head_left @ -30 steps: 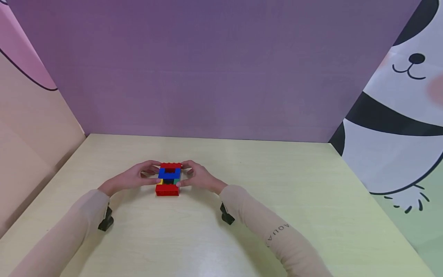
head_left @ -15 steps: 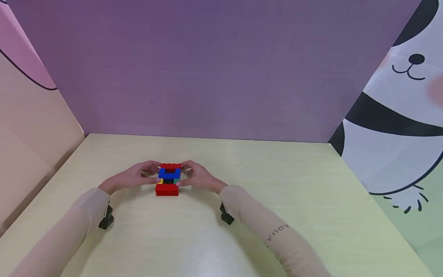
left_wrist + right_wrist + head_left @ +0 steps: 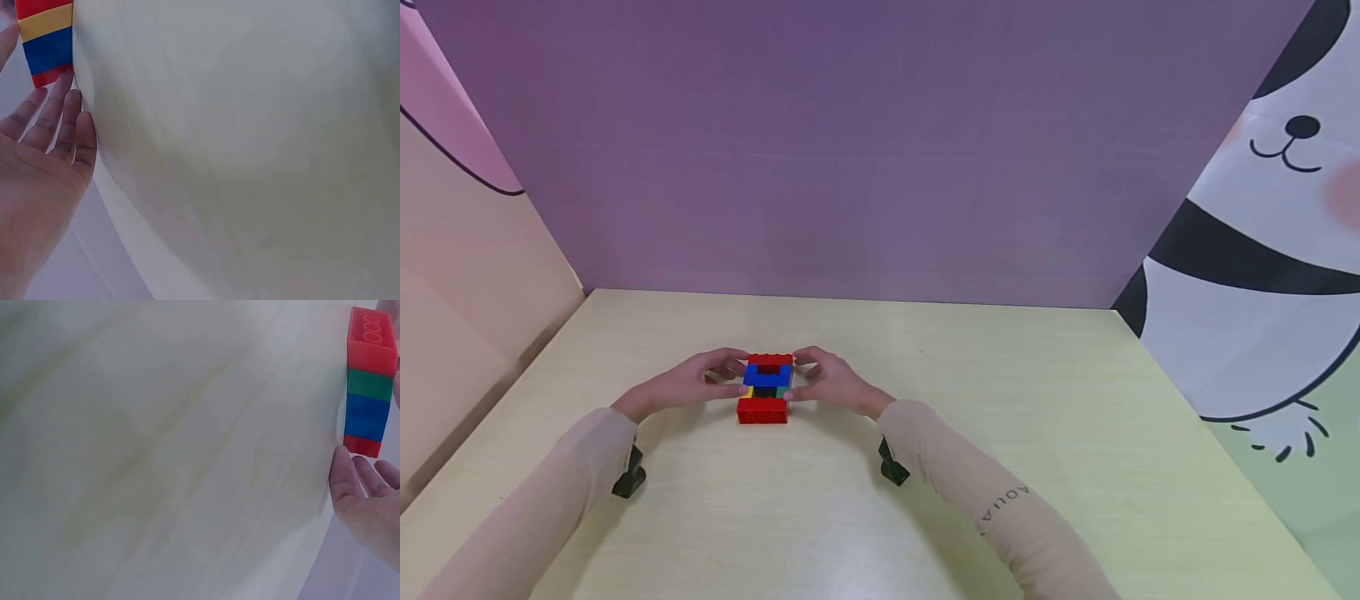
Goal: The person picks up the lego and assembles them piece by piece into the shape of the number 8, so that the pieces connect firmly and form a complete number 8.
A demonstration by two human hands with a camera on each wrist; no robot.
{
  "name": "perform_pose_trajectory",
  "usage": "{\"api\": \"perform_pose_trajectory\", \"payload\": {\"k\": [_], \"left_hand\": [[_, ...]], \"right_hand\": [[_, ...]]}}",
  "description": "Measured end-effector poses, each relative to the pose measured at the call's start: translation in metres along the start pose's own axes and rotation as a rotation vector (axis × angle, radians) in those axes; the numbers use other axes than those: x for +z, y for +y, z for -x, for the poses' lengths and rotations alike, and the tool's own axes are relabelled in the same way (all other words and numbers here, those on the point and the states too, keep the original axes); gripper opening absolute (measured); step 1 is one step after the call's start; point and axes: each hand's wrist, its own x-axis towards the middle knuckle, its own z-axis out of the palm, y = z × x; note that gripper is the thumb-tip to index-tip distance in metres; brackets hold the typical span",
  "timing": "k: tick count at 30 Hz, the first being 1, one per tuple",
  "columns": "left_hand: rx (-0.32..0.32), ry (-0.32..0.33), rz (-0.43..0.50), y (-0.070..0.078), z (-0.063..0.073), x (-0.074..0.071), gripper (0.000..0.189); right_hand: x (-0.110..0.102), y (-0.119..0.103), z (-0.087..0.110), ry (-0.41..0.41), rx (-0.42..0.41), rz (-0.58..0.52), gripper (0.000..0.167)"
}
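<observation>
A small build of toy bricks rests on the table point(image 3: 970, 467). A red brick point(image 3: 762, 412) is at its near end and another red brick point(image 3: 770, 359) at its far end. Between them lie blue bricks point(image 3: 767, 381), with a yellow brick point(image 3: 45, 22) on the left and a green brick point(image 3: 370, 384) on the right. My left hand point(image 3: 688, 382) touches the left side, its thumb by the yellow brick and fingertips at the far red end. My right hand point(image 3: 841, 383) mirrors it, thumb beside the green brick. Both hands' fingers are loosely extended.
A purple panel point(image 3: 850, 150) rises behind the table's far edge. On the right stands a wall with a panda print point(image 3: 1262, 250); a pinkish wall point(image 3: 467, 292) is on the left. Black wrist cameras point(image 3: 629, 473) hang below the sleeves.
My right thumb has shifted very slightly upward beside the bricks. Otherwise the hands and the brick build look the same.
</observation>
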Motion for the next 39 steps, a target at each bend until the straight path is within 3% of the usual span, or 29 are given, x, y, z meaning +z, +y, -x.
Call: {"api": "perform_pose_trajectory", "payload": {"k": [8,14,31,39], "left_hand": [[0.003,-0.001,-0.010,0.003,0.003,-0.003,0.062],[0.017,0.003,-0.021,0.005,0.010,-0.010,0.061],[0.032,0.143,-0.126,-0.003,0.033,-0.037,0.059],[0.053,0.205,-0.184,-0.008,0.046,-0.045,0.056]], "right_hand": [[-0.010,0.002,0.006,0.006,-0.054,-0.011,0.064],[-0.019,0.004,0.012,0.034,-0.067,0.051,0.062],[-0.062,0.039,0.041,0.141,-0.167,0.143,0.058],[-0.084,0.054,0.058,0.198,-0.152,0.202,0.056]]}}
